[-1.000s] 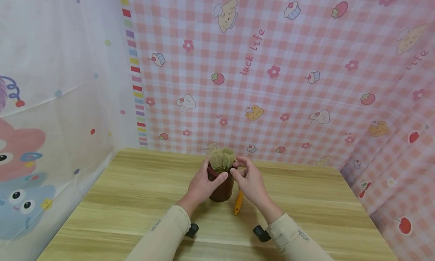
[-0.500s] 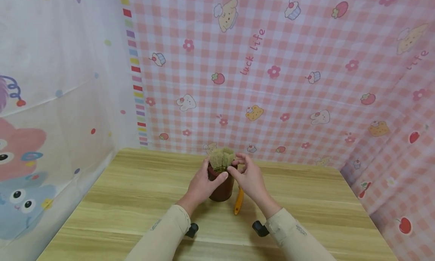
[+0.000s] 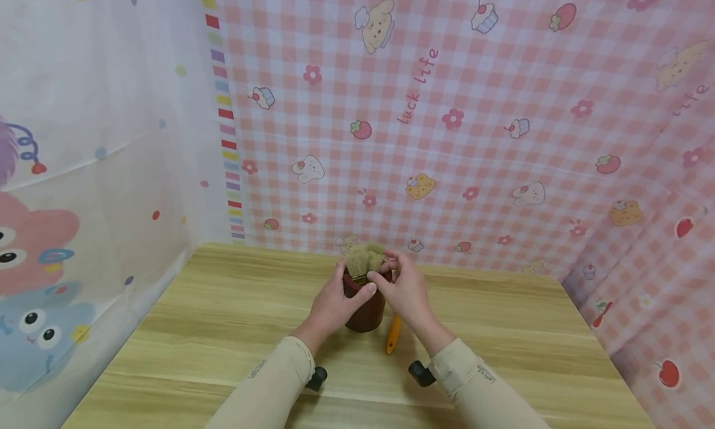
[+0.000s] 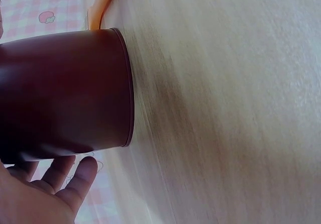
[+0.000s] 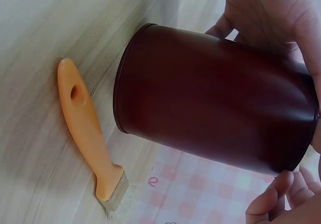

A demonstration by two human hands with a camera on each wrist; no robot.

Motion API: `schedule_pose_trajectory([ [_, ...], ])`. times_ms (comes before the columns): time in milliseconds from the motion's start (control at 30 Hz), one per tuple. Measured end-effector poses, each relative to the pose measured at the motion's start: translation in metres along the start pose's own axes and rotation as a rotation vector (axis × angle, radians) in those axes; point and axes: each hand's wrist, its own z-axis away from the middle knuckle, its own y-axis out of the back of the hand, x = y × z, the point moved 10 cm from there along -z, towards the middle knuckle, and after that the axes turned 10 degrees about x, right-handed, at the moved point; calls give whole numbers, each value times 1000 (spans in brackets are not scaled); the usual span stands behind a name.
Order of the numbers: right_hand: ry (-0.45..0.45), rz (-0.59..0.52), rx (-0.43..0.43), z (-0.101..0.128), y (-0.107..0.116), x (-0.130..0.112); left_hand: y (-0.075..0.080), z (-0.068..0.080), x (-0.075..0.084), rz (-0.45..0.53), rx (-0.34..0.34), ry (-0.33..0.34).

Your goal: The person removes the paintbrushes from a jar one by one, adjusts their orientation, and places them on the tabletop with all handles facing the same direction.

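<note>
A dark red cylindrical cup (image 3: 365, 316) stands upright on the table, with several paintbrushes (image 3: 362, 260) in it, bristles upward. My left hand (image 3: 331, 302) grips the cup's left side near the rim, thumb in front. My right hand (image 3: 410, 293) is at the rim's right side, its thumb and curled fingers around the bristle end of one paintbrush; the exact contact is partly hidden. Beside the cup lies a paintbrush with an orange handle (image 5: 83, 121), its pale bristles (image 5: 119, 206) pointing away from me. The left wrist view shows the cup wall (image 4: 60, 93) and fingers (image 4: 80, 179) below it.
The wood-grain table (image 3: 234, 329) ends at a pink checked cloth (image 3: 335, 106) behind and a white printed cloth (image 3: 112, 106) at left. Black wrist-worn devices (image 3: 421, 373) stick out beneath both wrists.
My right hand has shifted a little left, its thumb moving over the front of the bristles. The left hand and cup stay about where they were.
</note>
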Motion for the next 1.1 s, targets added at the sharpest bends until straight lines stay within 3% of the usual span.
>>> schedule_pose_trajectory([
  [533,33,54,-99,-2,-7,-6,1,1,1,27,-6,-1],
  [700,18,40,-82,-3,-1,-11,0,2,1,25,-6,-2],
  [833,29,-70,4,-7,26,-29,1,2,2,23,8,-4],
  [967,98,-252,163,-17,79,-49,1,2,2,29,16,-2],
  [1100,66,-296,265,-24,131,-34,1,2,2,29,15,-3],
])
